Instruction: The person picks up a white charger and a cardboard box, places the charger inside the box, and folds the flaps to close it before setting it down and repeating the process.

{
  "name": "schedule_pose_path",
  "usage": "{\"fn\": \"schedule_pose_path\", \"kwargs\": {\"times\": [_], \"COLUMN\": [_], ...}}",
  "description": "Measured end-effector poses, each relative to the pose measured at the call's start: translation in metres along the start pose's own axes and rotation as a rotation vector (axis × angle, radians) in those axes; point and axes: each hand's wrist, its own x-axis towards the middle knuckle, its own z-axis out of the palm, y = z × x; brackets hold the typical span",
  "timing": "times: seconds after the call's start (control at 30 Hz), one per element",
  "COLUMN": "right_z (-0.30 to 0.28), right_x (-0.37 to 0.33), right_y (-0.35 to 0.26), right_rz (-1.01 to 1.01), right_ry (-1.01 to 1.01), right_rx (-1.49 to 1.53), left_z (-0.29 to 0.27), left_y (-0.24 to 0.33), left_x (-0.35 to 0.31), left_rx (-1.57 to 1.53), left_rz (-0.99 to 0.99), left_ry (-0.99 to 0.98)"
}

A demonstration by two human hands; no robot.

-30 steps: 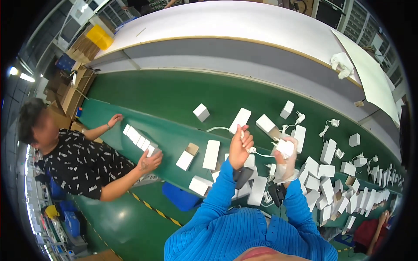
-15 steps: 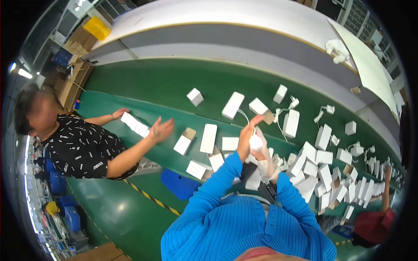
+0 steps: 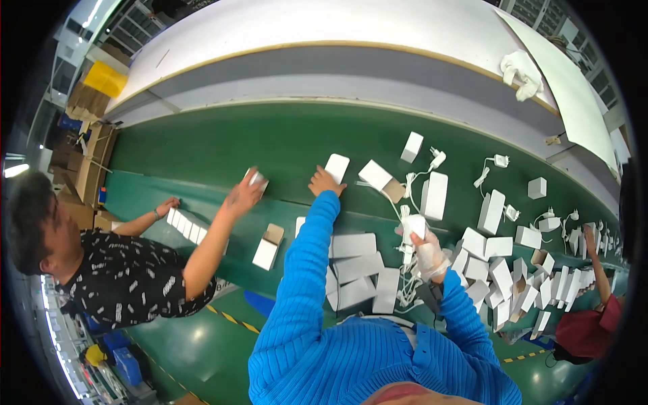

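Observation:
My left hand point(image 3: 327, 183), arm stretched forward, grips the near end of a white box point(image 3: 337, 167) on the green conveyor belt point(image 3: 283, 121). In my gloved right hand point(image 3: 430, 258) is a white charger plug point(image 3: 414, 227), held over the belt's near side. A white cable point(image 3: 405, 210) runs up from beside that plug. Below the left forearm, several white boxes point(image 3: 354, 266) lie stacked close to my body. An open box point(image 3: 383, 181) with a brown inner flap rests just beyond the right hand.
A co-worker point(image 3: 128, 270) on the left holds a small white box point(image 3: 259, 181), beside a row of white boxes point(image 3: 187, 226). Many boxes point(image 3: 499, 277) pile up on the right, among corded chargers point(image 3: 511, 213). A white shelf point(image 3: 310, 27) runs behind the belt.
My hands have come apart: the left has reached forward to the white box, the right keeps the charger plug. The co-worker's near hand has moved forward to a small box.

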Motion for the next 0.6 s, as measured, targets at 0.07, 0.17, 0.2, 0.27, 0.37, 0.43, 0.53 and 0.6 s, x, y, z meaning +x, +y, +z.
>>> {"fn": "schedule_pose_path", "kwargs": {"times": [0.07,0.17,0.2,0.27,0.37,0.43,0.53,0.6], "right_z": [0.004,0.027,0.034,0.037,0.034,0.035,0.037,0.037], "right_x": [-0.003,-0.015,-0.015,-0.010,0.001,0.010,0.020,0.031], "right_y": [-0.008,-0.040,-0.055,-0.080,-0.085,-0.088,-0.091,-0.093], "right_rz": [-0.019,-0.026,-0.067,-0.150,-0.267,-0.338,-0.350,-0.391], "right_ry": [0.019,0.033,-0.002,-0.033,-0.009,0.000,-0.091,-0.130], "right_rx": [-0.018,-0.040,-0.082,-0.173,-0.406,-0.523,-0.580,-0.634], "left_z": [0.000,-0.017,-0.022,-0.038,-0.066,-0.084,-0.103,-0.109], "left_y": [-0.017,-0.052,-0.063,-0.059,-0.053,-0.047,-0.032,-0.018], "left_x": [0.019,0.041,0.041,0.026,-0.006,-0.017,-0.027,-0.033], "left_rx": [0.040,-0.420,-0.420,-0.928,-1.219,-1.280,-1.199,-1.156], "left_rz": [-0.044,0.137,0.129,0.331,0.427,0.448,0.539,0.601], "left_ry": [-0.218,-0.462,-0.457,-0.667,-0.787,-0.824,-0.832,-0.836]}}
